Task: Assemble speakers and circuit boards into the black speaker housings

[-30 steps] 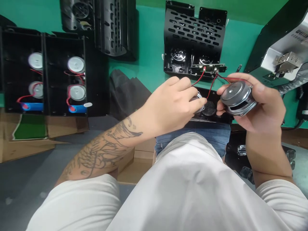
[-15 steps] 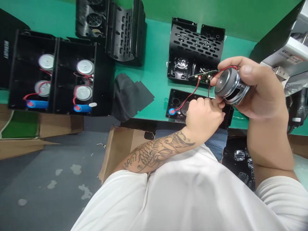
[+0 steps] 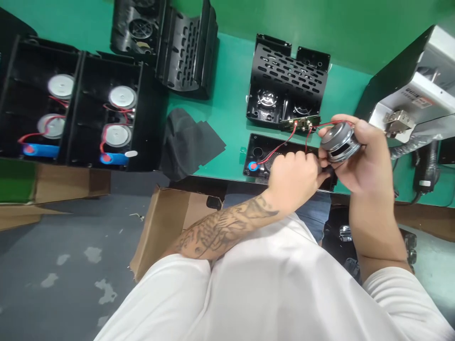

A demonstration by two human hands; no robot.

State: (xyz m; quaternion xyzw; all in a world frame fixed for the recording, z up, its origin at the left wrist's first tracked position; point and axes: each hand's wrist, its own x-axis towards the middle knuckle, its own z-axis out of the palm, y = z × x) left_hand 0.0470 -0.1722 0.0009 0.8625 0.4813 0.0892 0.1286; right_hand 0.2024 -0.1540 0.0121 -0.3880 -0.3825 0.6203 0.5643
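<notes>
Speaker (image 3: 339, 141) is sitting clamped in our right hand (image 3: 366, 161). Our left hand (image 3: 295, 177) is pinching something hidden; red wires (image 3: 280, 148) could tear if we are tugging.

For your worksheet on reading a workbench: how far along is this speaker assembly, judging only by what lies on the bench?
Done: two black cases at the left each hold two round speakers, red wires and a blue part. In hand: the right hand grips a loose speaker on red wires; the left hand presses on the black panel at the bench edge. Left: that speaker is unseated, and the open housing behind lies unclosed.
</notes>
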